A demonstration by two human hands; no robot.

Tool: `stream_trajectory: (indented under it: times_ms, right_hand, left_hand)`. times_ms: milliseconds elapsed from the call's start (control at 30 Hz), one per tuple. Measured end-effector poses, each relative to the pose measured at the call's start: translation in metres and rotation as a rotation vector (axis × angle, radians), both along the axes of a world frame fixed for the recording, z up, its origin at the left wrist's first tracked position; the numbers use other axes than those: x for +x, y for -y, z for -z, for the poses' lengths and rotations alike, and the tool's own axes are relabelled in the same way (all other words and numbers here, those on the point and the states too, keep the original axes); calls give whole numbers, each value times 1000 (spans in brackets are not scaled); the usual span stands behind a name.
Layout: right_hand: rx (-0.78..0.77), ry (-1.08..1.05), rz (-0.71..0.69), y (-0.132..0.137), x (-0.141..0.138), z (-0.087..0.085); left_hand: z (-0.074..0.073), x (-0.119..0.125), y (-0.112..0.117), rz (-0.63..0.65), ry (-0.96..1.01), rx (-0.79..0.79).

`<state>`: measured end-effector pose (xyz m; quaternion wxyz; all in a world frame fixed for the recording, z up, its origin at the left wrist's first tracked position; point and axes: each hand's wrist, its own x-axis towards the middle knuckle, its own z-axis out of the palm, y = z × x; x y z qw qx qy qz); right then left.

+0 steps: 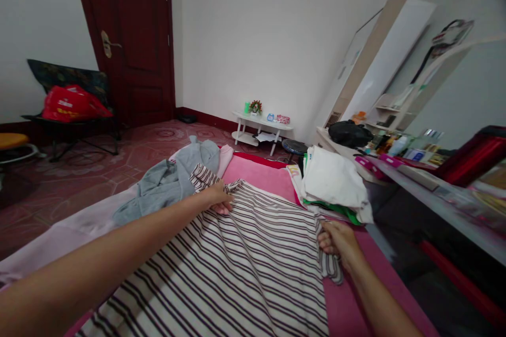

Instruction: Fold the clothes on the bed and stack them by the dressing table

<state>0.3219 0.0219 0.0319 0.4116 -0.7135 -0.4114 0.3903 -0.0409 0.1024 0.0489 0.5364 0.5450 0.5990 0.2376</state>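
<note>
A white garment with dark stripes (253, 258), which looks like a striped shirt, lies spread over the pink bed cover (261, 172) in front of me. My left hand (220, 199) is closed on its far left part, close to a striped sleeve. At the far right edge, my right hand (336, 239) grips a bunched fold of the same cloth, with a loose end hanging below the fingers. A crumpled grey garment (166, 181) rests just beyond my left hand. Past my right hand is a stack of folded clothes (334, 179), white on top with green beneath.
A dresser (336, 142) with a black bag (350, 133) and bottles stands at the right. A low white table (263, 122) is against the back wall. To the left are a folding chair with a red bag (73, 104), a yellow stool (13, 140) and a dark red door (134, 37).
</note>
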Motion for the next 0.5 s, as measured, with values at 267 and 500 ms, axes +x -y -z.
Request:
stream_trajectory:
  times_ms: [267, 500]
  right_hand:
    - [15, 238, -126, -7, -2, 17]
    - [188, 353, -182, -34, -29, -8]
  left_hand:
    - [20, 8, -12, -58, -157, 45]
    - [2, 1, -30, -97, -20, 370]
